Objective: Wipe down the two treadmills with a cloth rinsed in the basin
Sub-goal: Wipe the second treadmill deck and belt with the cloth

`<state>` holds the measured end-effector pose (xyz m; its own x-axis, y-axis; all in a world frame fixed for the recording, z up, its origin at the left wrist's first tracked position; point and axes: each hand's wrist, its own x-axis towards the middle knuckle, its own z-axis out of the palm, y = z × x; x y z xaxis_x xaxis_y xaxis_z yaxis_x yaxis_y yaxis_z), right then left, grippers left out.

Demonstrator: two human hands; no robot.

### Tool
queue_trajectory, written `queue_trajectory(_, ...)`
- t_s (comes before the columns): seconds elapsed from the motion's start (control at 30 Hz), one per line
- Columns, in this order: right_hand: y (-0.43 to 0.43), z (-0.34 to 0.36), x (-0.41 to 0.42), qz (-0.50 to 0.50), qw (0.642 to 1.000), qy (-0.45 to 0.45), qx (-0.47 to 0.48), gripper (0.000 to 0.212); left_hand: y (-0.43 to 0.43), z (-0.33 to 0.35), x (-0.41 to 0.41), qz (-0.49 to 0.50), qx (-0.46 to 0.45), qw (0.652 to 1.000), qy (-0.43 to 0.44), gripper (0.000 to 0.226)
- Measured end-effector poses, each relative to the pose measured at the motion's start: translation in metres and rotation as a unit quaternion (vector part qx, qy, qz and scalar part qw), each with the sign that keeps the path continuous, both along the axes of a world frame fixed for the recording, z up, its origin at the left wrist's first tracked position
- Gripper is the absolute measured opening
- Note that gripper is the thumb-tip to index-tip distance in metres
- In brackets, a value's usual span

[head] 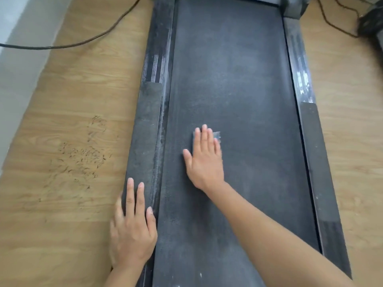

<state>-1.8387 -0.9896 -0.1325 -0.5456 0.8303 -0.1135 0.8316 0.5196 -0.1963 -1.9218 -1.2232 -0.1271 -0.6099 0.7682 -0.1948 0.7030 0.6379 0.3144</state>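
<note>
The wood floor [72, 90] lies under the treadmill [238, 79], whose dusty belt runs from near to far ahead of you. Your left hand [132, 228] rests flat, fingers straight, on the near end of its left rail [145, 131]. Your right hand [204, 160] presses flat, fingers together, on the small grey cloth [216, 135] at mid-belt, left of centre.

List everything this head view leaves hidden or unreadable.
Cloth: head view, mostly under the right hand; only a corner shows.
Treadmill: front end and console cut off by the top edge.
Dark object: cropped by the right edge, unidentifiable.
Cable: both ends leave the frame.
Left hand: outer edge blurred.
Basin and second treadmill: not in view.
</note>
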Motion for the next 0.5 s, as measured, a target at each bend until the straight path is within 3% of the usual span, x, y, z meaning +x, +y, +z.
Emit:
queue_trajectory(0.17, -0.028, 0.004, -0.012, 0.246, 0.969, -0.027, -0.015, 0.071, 0.002, 0.004, 0.004, 0.008, 0.005, 1.0, -0.004, 0.066)
queue_trajectory(0.23, 0.004, 0.008, 0.022, 0.257, 0.966, -0.038, -0.003, 0.072, 0.002, 0.006, 0.005, 0.004, 0.014, 1.0, 0.004, 0.066)
queue_trajectory(0.37, 0.116, 0.019, 0.14, -0.059, 0.995, -0.059, -0.049, 0.089, 0.005, 0.006, 0.004, -0.008, 0.001, 1.0, 0.007, 0.068)
queue_trajectory(0.5, 0.163, 0.02, 0.201, -0.191, 0.976, -0.06, -0.086, 0.114, 0.006, 0.007, 0.003, -0.011, -0.01, 1.0, 0.0, 0.068)
